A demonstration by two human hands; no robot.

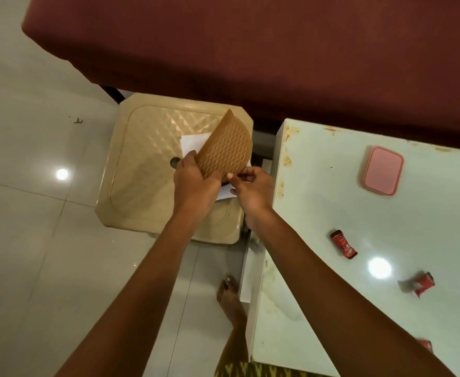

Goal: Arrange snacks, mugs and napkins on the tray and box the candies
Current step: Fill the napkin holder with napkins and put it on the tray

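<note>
The left hand [193,180] grips the brown tray [227,148] tilted on edge, while the right hand's [250,191] fingertips pinch the white napkins [193,144] lying just beneath, nearer that hand.

We count one brown patterned tray [224,148], tilted up over the beige stool [141,170], and at least two white napkins [195,142] under it; their exact number we cannot tell. On the white surface [332,295] we count one pink lidded box [383,170] near the far edge and three red candies [343,244], the third partly hidden at the near edge. Two hands [193,183] show, and one bare foot [230,297] on the floor.
</note>
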